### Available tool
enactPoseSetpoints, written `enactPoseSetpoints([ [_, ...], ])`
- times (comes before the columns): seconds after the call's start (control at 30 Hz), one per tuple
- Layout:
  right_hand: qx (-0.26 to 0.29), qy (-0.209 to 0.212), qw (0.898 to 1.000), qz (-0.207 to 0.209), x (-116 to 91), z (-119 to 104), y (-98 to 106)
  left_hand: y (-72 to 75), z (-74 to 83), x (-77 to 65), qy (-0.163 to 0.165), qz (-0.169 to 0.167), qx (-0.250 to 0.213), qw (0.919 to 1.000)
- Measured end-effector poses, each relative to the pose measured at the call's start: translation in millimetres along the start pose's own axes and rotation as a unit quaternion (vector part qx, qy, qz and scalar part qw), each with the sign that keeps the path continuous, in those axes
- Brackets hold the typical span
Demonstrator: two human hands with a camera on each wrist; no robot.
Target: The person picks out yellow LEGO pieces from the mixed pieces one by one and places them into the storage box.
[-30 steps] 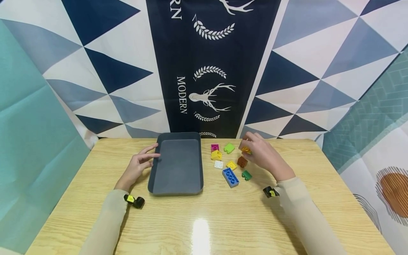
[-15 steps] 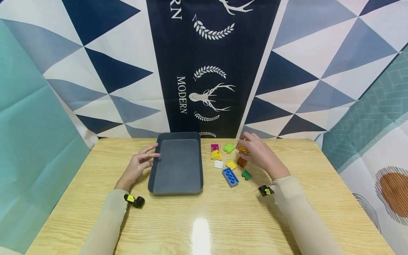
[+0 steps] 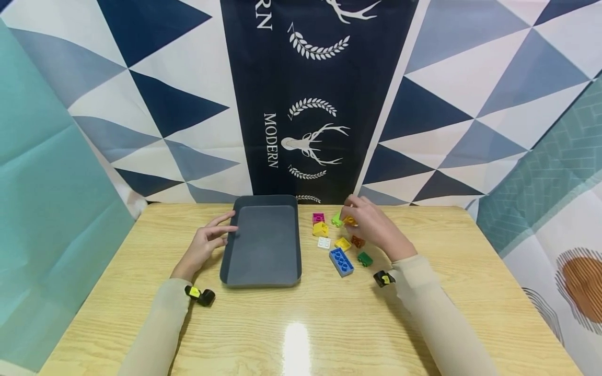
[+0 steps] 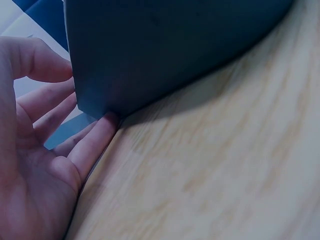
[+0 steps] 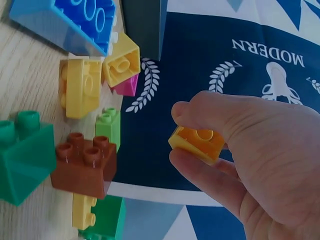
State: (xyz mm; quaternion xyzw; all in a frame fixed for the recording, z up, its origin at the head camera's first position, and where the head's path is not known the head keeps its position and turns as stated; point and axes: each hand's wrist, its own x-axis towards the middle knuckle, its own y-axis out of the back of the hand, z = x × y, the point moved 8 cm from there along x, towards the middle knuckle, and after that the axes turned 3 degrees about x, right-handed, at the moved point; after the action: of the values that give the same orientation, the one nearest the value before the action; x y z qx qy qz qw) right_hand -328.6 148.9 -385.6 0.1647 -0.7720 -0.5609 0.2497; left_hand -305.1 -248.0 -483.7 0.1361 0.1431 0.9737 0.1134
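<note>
My right hand (image 3: 374, 224) pinches an orange-yellow toy building brick (image 5: 199, 143) between thumb and fingers, raised off the table in the right wrist view. Beneath and around it lie a brown brick (image 5: 84, 167), a lime green brick (image 3: 336, 220), a flat yellow brick (image 3: 343, 244) and a dark green brick (image 3: 365, 259). On the other side, my left hand (image 3: 203, 246) touches the left wall of the dark grey tray (image 3: 292, 284) with relaxed, extended fingers. The tray's bottom shows bare in the head view.
Right of the tray lie a magenta brick (image 3: 318, 217), a yellow sloped brick (image 3: 321, 230), a white brick (image 3: 324, 243) and a long blue brick (image 3: 341, 262). Another green brick (image 5: 107, 216) shows behind the brown one. A patterned cloth (image 3: 301, 104) hangs at the table's back edge.
My right hand has moved left with the orange-yellow brick, toward the tray, and now partly covers the lime green brick. The left hand stays at the tray; the head view has shifted slightly.
</note>
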Motion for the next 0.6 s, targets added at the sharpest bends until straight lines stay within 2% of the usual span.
enactPoseSetpoints([
  [0.2, 0.010, 0.008, 1.000, -0.003, 7, -8, -3, -0.2, 0.3, -0.2, 0.002, 0.003, 0.003, 1.0000],
  [0.43, 0.021, 0.014, 0.999, -0.027, 14, -15, -13, -2.3, 5.5, -1.7, -0.014, 0.002, 0.005, 0.9999],
  [0.6, 0.030, 0.014, 0.999, -0.041, 19, -23, -16, -1.0, 4.8, -2.5, -0.012, 0.005, 0.005, 0.9999],
])
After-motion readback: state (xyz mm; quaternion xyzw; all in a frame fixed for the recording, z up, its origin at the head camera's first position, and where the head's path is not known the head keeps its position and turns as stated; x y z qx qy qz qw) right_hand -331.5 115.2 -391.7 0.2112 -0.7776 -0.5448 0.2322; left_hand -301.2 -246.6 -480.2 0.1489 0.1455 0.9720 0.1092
